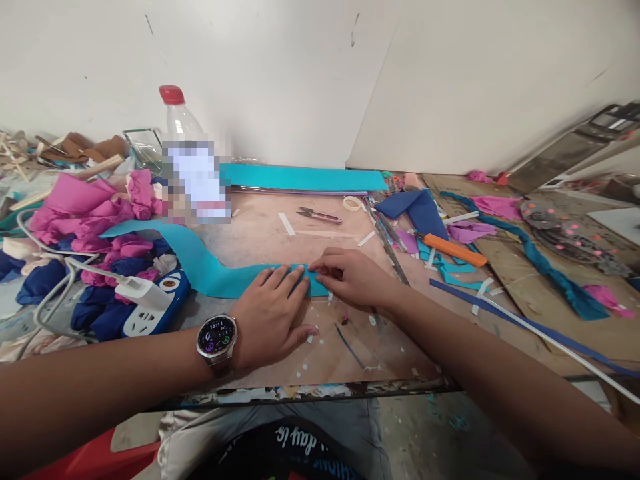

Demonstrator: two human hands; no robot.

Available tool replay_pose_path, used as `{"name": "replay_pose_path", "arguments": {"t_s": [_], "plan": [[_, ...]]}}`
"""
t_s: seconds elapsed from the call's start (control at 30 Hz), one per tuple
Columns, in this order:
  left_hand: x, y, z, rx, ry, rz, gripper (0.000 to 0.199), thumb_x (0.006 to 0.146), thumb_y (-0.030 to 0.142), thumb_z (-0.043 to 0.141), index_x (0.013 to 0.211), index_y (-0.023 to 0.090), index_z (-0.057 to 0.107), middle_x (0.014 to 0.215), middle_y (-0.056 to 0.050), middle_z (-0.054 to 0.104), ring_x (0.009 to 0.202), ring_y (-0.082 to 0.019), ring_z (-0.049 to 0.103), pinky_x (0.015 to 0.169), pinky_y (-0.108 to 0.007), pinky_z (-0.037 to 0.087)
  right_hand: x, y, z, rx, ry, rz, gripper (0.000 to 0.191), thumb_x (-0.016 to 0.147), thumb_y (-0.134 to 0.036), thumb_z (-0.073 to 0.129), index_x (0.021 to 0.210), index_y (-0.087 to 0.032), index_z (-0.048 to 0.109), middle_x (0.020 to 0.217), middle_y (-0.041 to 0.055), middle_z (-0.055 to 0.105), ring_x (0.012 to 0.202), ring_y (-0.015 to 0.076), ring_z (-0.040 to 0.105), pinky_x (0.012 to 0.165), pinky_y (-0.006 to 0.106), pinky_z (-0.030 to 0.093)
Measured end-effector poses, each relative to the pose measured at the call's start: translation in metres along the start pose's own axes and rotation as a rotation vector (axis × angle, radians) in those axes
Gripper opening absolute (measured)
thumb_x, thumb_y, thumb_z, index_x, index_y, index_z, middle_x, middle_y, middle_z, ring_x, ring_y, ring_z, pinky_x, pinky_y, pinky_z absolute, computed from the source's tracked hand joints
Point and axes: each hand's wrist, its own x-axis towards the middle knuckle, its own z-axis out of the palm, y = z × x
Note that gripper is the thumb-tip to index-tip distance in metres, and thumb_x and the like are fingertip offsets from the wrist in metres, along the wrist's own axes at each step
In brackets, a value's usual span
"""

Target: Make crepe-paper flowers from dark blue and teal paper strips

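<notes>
A turquoise fabric strip (225,280) lies across the work board, its left end curling up over a heap of cloth. My left hand (273,310), with a watch on the wrist, rests flat on the strip with fingers spread. At the strip's right end is my right hand (350,277), thumb and fingers pinched together at its edge. Whatever is between those fingertips is too small to make out. Beyond the hands lie thread snips (320,215) and a roll of tape (353,203). Another turquoise strip (305,178) stretches along the wall.
Pink and navy cloth bundles (85,207) crowd the left, beside a power strip (170,287) with a plugged-in charger (143,293). A bottle with a red cap (173,95) stands behind a bright, blurred-out screen (200,180). An orange-handled cutter (453,249) and fabric scraps lie right.
</notes>
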Motion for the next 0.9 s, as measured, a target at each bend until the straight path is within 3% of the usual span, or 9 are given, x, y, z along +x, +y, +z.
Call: {"name": "replay_pose_path", "arguments": {"t_s": [0.23, 0.73, 0.9], "plan": [[-0.0005, 0.0003, 0.0015, -0.013, 0.008, -0.009, 0.083, 0.1, 0.066, 0.035, 0.159, 0.007, 0.038, 0.164, -0.019, 0.041, 0.147, -0.04, 0.04, 0.117, -0.053, 0.031, -0.0003, 0.0007, -0.0004, 0.002, -0.006, -0.016, 0.024, 0.092, -0.018, 0.063, 0.11, -0.02, 0.078, 0.088, 0.0043, 0.068, 0.076, 0.0146, 0.064, 0.072, 0.027, 0.049], [0.0004, -0.0002, 0.0001, -0.006, 0.006, -0.006, 0.079, 0.1, 0.067, 0.036, 0.155, 0.01, 0.044, 0.162, -0.018, 0.043, 0.147, -0.04, 0.038, 0.115, -0.054, 0.033, -0.0003, -0.0011, -0.0019, -0.011, -0.004, -0.016, 0.027, 0.095, -0.022, 0.063, 0.118, -0.021, 0.076, 0.087, 0.0041, 0.067, 0.077, 0.0155, 0.064, 0.073, 0.028, 0.048], [0.0012, -0.0002, -0.0013, -0.008, 0.001, -0.006, 0.078, 0.1, 0.066, 0.036, 0.154, 0.01, 0.046, 0.162, -0.018, 0.043, 0.147, -0.04, 0.039, 0.115, -0.054, 0.034, 0.0002, -0.0032, -0.0027, -0.029, -0.014, -0.028, 0.028, 0.1, -0.021, 0.056, 0.119, -0.021, 0.077, 0.095, 0.0068, 0.07, 0.087, 0.0179, 0.067, 0.079, 0.03, 0.05]]}}
